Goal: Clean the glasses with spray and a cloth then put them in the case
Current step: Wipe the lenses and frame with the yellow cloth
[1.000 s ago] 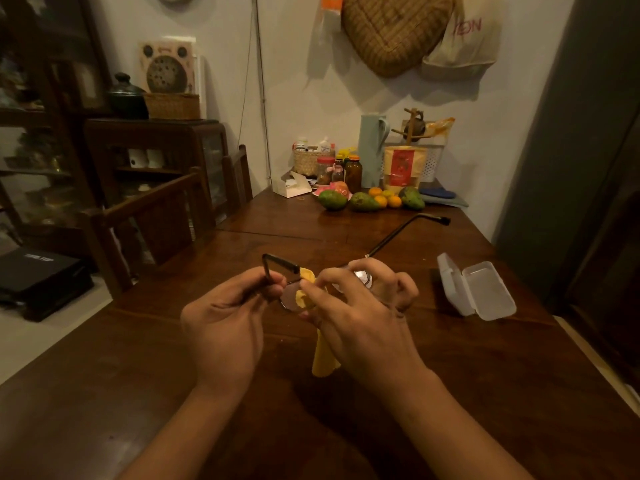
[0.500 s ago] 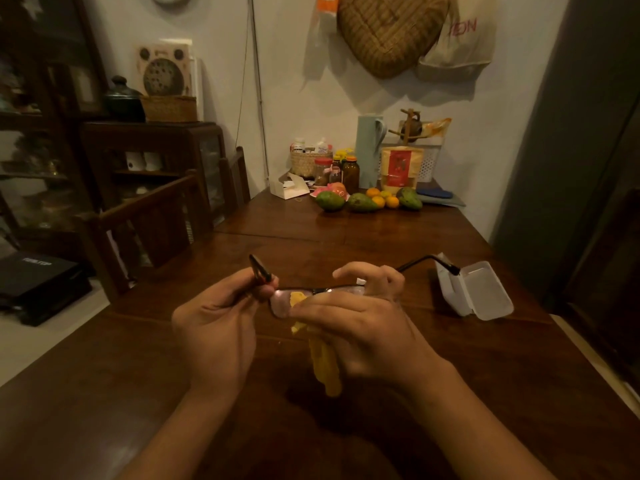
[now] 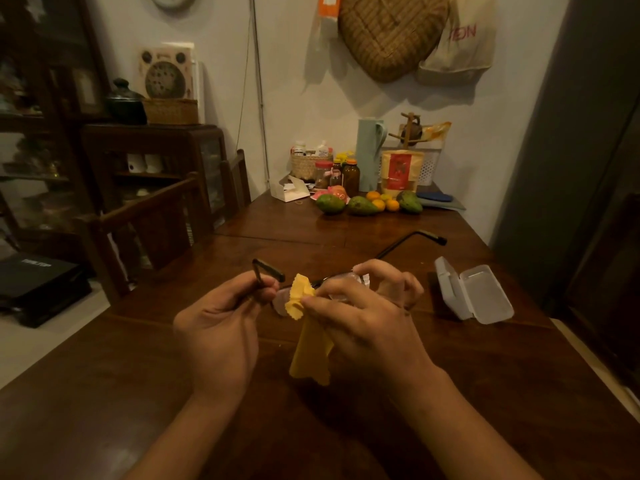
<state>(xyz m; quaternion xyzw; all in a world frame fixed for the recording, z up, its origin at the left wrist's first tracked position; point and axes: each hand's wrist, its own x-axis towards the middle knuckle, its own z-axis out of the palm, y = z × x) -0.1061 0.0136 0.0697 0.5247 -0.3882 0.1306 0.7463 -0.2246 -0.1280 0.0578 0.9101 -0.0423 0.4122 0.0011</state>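
Our left hand [image 3: 221,327] pinches one temple of the glasses [image 3: 398,244], held above the counter [image 3: 346,233]. Our right hand [image 3: 367,317] hides most of the frame, its fingers [image 3: 323,304] pinching the yellow cloth [image 3: 308,344] against a lens. The white case [image 3: 474,294] lies open at right. The hanging bag [image 3: 460,46] shows red letters, partly hidden: "ION".

The lenses of the glasses [image 3: 270,270] lie mostly hidden behind the yellow cloth [image 3: 309,344] and the fingers of the right hand [image 3: 367,320]. The left hand [image 3: 218,327] covers where the left temple meets the frame. The top edge cuts off a wall clock [image 3: 171,0] and a tote bag [image 3: 460,46]. Labels on the jars [image 3: 350,174] above centre are too small to read.
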